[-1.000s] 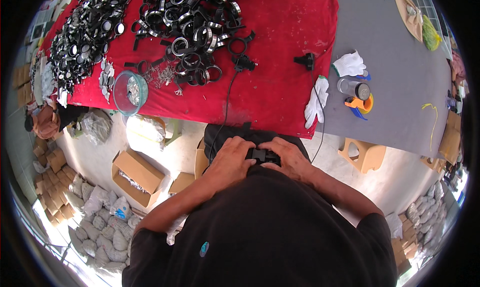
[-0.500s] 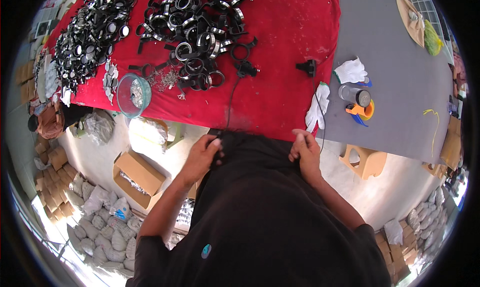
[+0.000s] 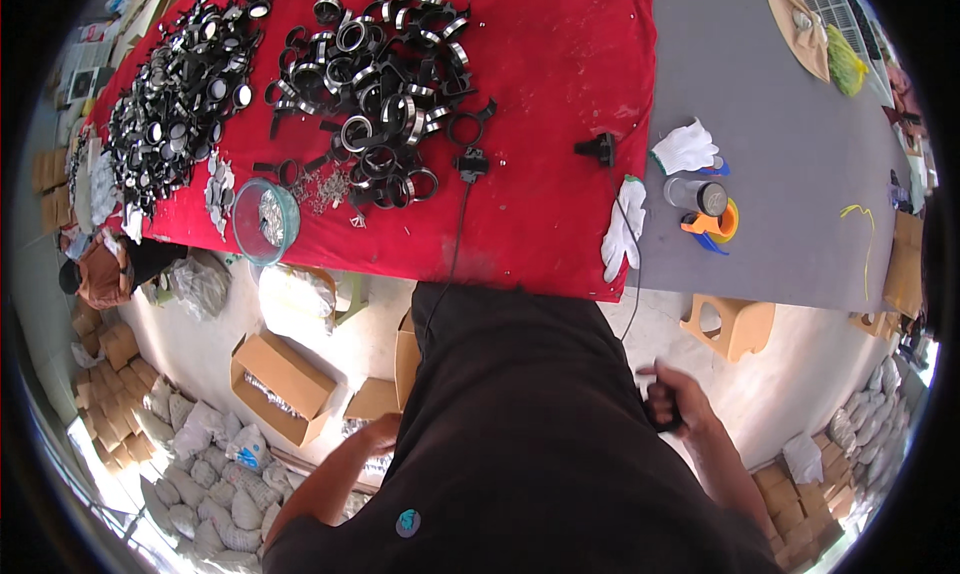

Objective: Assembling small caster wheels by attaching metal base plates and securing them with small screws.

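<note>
My left hand [image 3: 381, 433] hangs low beside my black clothing, its fingers hidden behind the body. On the other side my right hand [image 3: 676, 400] is at hip height with its fingers curled closed. Something dark shows at its palm, too unclear to name. Both hands are away from the red-covered table [image 3: 540, 94]. On the table lie a heap of black rings with silver bands [image 3: 375, 94], a pile of black pieces with round silver faces [image 3: 180, 104], and a glass bowl [image 3: 284, 236] of small metal parts. Two black cabled devices lie there, a left one [image 3: 471, 164] and a right one [image 3: 597, 149].
A white glove [image 3: 622, 236] lies at the red cloth's edge. The grey table [image 3: 780, 194] holds another glove [image 3: 686, 146], a clear jar [image 3: 690, 194] and an orange tape dispenser [image 3: 712, 224]. A stool [image 3: 735, 326] and an open carton [image 3: 285, 389] stand on the floor.
Both hands have dropped from the table's front edge down to my sides, the right one swinging outward. The table sits slightly lower and further left in view.
</note>
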The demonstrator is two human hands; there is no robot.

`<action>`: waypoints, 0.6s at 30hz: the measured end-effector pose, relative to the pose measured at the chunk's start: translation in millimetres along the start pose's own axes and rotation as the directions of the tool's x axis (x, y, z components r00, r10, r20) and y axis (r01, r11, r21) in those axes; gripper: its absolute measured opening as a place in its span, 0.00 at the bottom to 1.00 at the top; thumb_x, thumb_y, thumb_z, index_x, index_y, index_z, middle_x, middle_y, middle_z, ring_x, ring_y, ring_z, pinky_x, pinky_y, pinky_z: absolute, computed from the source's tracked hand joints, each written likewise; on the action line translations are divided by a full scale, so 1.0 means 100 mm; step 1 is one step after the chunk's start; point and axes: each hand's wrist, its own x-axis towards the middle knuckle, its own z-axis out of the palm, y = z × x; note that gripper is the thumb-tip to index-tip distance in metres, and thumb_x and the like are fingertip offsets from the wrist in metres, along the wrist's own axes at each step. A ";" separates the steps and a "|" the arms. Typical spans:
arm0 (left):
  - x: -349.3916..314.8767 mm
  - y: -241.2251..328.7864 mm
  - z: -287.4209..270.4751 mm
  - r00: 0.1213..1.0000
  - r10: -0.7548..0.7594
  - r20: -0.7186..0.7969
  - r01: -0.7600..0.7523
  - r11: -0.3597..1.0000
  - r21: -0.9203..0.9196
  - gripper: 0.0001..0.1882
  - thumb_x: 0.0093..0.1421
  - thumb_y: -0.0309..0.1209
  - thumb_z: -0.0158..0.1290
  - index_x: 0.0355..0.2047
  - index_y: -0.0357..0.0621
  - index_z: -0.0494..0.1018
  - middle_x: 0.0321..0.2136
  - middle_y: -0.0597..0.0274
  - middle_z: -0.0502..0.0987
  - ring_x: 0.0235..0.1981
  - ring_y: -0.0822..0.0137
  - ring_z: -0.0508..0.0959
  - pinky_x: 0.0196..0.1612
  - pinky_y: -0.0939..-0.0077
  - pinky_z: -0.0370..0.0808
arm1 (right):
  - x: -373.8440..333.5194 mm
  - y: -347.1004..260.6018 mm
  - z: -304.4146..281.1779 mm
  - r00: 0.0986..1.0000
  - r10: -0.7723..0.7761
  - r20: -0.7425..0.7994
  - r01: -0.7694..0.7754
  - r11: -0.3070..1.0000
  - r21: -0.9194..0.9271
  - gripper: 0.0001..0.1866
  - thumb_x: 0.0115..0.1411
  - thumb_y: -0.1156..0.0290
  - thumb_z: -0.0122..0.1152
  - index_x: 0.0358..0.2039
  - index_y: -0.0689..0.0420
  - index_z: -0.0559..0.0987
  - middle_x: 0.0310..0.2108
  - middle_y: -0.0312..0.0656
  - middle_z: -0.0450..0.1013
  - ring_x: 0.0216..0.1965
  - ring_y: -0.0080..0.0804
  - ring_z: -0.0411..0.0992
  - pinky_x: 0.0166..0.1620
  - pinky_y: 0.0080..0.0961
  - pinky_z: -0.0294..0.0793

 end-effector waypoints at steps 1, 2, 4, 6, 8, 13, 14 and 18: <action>0.35 -0.52 -0.20 0.997 0.016 0.081 -0.009 0.996 -0.093 0.21 0.67 0.30 0.69 0.56 0.29 0.82 0.47 0.49 0.89 0.45 0.63 0.89 0.47 0.68 0.87 | -0.06 0.07 -0.09 0.996 0.087 0.004 -0.087 0.995 -0.047 0.19 0.77 0.51 0.60 0.50 0.56 0.80 0.23 0.24 0.58 0.20 0.16 0.53 0.22 0.18 0.51; 0.62 -0.87 -0.35 0.986 0.032 0.165 -0.001 0.982 -0.186 0.20 0.66 0.31 0.71 0.54 0.33 0.84 0.45 0.51 0.89 0.42 0.64 0.89 0.43 0.69 0.86 | -0.09 0.17 -0.17 0.983 0.181 -0.005 -0.181 0.979 -0.093 0.18 0.76 0.53 0.61 0.49 0.56 0.81 0.22 0.24 0.58 0.19 0.15 0.52 0.22 0.18 0.51; 0.56 -0.77 -0.31 0.983 0.067 0.170 -0.036 0.983 -0.178 0.20 0.66 0.31 0.71 0.54 0.33 0.84 0.45 0.51 0.89 0.42 0.64 0.89 0.43 0.69 0.86 | 0.04 0.45 -0.46 0.952 0.305 0.035 -0.290 0.930 -0.226 0.16 0.75 0.58 0.61 0.48 0.57 0.84 0.23 0.25 0.67 0.18 0.16 0.57 0.22 0.19 0.53; 0.65 -0.62 -0.34 0.977 0.042 0.207 -0.022 0.995 -0.101 0.19 0.66 0.31 0.71 0.54 0.33 0.84 0.45 0.51 0.89 0.42 0.65 0.89 0.43 0.69 0.86 | -0.42 0.13 0.57 0.967 0.217 -0.137 -0.256 0.789 -0.558 0.17 0.73 0.62 0.63 0.53 0.61 0.86 0.32 0.35 0.82 0.23 0.23 0.74 0.27 0.23 0.71; 0.82 -0.35 -0.40 0.966 -0.047 0.255 0.046 0.999 0.010 0.19 0.66 0.31 0.71 0.54 0.33 0.85 0.45 0.51 0.89 0.42 0.65 0.89 0.43 0.69 0.86 | -0.48 -0.25 1.20 0.955 0.248 -0.166 -0.297 0.836 -0.461 0.17 0.73 0.63 0.63 0.53 0.61 0.86 0.32 0.35 0.82 0.24 0.23 0.74 0.28 0.24 0.72; 0.66 -0.55 -0.40 0.962 0.020 0.271 -0.028 0.999 0.023 0.19 0.65 0.31 0.71 0.53 0.34 0.85 0.45 0.52 0.89 0.41 0.65 0.88 0.42 0.69 0.86 | 0.31 0.05 0.67 0.976 0.202 -0.079 -0.215 0.852 -0.478 0.17 0.73 0.64 0.63 0.53 0.62 0.86 0.35 0.37 0.83 0.26 0.25 0.76 0.30 0.24 0.74; 0.57 -0.58 -0.43 0.966 0.037 0.256 -0.044 0.999 0.021 0.19 0.65 0.31 0.71 0.53 0.34 0.85 0.45 0.52 0.89 0.41 0.65 0.88 0.42 0.69 0.86 | 0.46 0.58 -0.12 0.979 0.200 -0.044 -0.195 0.851 -0.487 0.17 0.73 0.64 0.63 0.53 0.62 0.86 0.35 0.37 0.83 0.26 0.25 0.77 0.30 0.25 0.74; 0.49 -0.35 -0.46 0.956 -0.024 0.293 -0.019 0.990 0.142 0.18 0.65 0.31 0.71 0.53 0.34 0.85 0.44 0.52 0.89 0.41 0.65 0.88 0.42 0.69 0.86 | 0.76 0.91 -0.37 0.980 0.196 -0.014 -0.187 0.908 -0.375 0.17 0.72 0.65 0.64 0.54 0.63 0.86 0.37 0.38 0.84 0.28 0.26 0.78 0.32 0.25 0.76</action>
